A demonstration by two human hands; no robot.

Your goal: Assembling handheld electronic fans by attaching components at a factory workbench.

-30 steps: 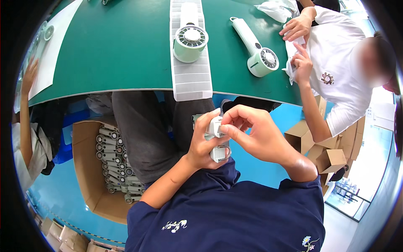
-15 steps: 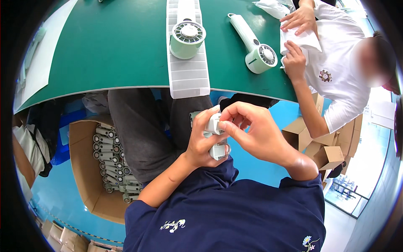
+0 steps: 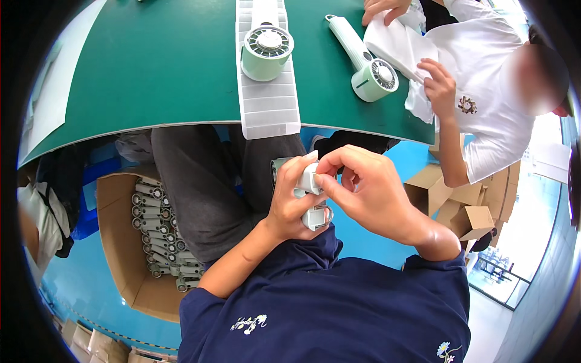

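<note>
In my head view, on my side of the worktop (image 3: 157, 91), my left hand (image 3: 287, 202) curls around a pale upper end (image 3: 308, 178) and a looped lower end (image 3: 316, 218), while my right hand (image 3: 369, 184) pinches narrowly at the upper one. I judge I'm working at that tip, and the next move calls for a steady left grip and fine right control. Short of the worktop's near edge, the upper end sits between my hands, touching both, the lower just beside it; whether they're one device I can't tell.

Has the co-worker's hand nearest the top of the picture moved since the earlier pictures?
Yes. Judged against the handheld fan lying beside the white strip, the co-worker's upper hand has shifted leftward and farther up the picture.
</note>
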